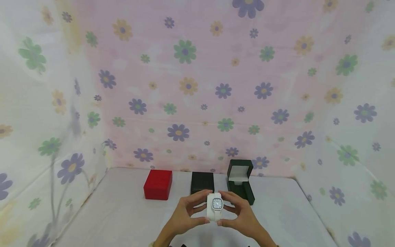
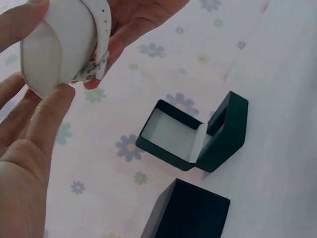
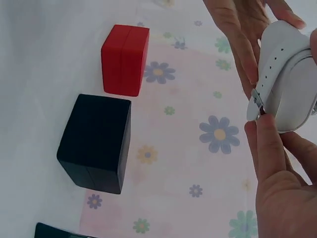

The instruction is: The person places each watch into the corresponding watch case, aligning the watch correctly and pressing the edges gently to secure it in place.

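Note:
A wristwatch (image 1: 217, 203) with a square face and white strap (image 3: 271, 67) is wrapped round a white watch cushion (image 2: 42, 64). Both hands hold it up above the table, dial toward the head camera. My left hand (image 1: 185, 214) grips the cushion's left side between thumb and fingers. On the other side, my right hand (image 1: 242, 214) pinches the watch side with thumb below and fingers above. Holes run along the strap, and its metal buckle (image 3: 257, 99) shows in both wrist views, close to the right fingertips.
A green watch box (image 1: 240, 162) stands with its lid raised at the back right, white lining inside. Left of it sits a closed black box (image 1: 202, 180), then a closed red box (image 1: 157, 185). Flowered cloth (image 1: 203, 68) walls the white-covered table (image 1: 120, 212) on three sides.

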Tool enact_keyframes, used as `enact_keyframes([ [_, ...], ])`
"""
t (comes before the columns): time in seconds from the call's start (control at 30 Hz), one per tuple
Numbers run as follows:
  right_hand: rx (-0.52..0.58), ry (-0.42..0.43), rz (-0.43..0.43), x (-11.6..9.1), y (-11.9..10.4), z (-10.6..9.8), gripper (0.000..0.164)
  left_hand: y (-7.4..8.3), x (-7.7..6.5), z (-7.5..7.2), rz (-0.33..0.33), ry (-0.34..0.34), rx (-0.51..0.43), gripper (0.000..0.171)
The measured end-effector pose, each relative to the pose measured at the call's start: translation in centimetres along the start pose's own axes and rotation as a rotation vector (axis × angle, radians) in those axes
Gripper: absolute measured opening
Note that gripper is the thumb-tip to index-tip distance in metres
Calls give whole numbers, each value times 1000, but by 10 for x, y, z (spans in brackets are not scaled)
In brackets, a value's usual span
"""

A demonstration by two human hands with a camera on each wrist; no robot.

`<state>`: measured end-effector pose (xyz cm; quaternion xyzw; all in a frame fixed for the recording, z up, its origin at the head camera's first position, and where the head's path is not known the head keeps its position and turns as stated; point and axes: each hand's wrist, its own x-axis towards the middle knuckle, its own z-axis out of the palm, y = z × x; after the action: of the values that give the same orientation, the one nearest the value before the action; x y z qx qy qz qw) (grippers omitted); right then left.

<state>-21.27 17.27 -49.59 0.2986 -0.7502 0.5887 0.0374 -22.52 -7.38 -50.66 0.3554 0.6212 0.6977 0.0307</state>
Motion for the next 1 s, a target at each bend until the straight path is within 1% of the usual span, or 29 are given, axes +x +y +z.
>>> enact_keyframes([
  [0.1,-14,3,15,-1,3,-1,77,1,0,2,-30,-5,21,72],
  [0.17,-32,10,13,-2,4,-2,76,0,0,3,-32,-5,30,71],
  [0.37,-49,16,-66,1,7,-3,76,-1,-1,3,-46,14,44,73],
  [0.47,-44,31,-61,2,7,-3,76,-3,-1,3,-38,19,65,72],
  [0.6,-33,20,-56,1,8,-4,73,-5,-2,2,-26,31,68,72],
  [0.7,-22,-14,-81,1,9,-5,74,-5,-4,1,-23,35,58,71],
  [0.8,6,-35,-85,1,11,-5,75,-5,-6,1,-26,32,59,69],
  [0.93,38,-35,-80,-1,15,1,74,-2,-10,0,-38,36,68,67],
  [1.0,49,-34,-92,-1,17,4,73,-2,-12,0,-45,36,66,67],
])
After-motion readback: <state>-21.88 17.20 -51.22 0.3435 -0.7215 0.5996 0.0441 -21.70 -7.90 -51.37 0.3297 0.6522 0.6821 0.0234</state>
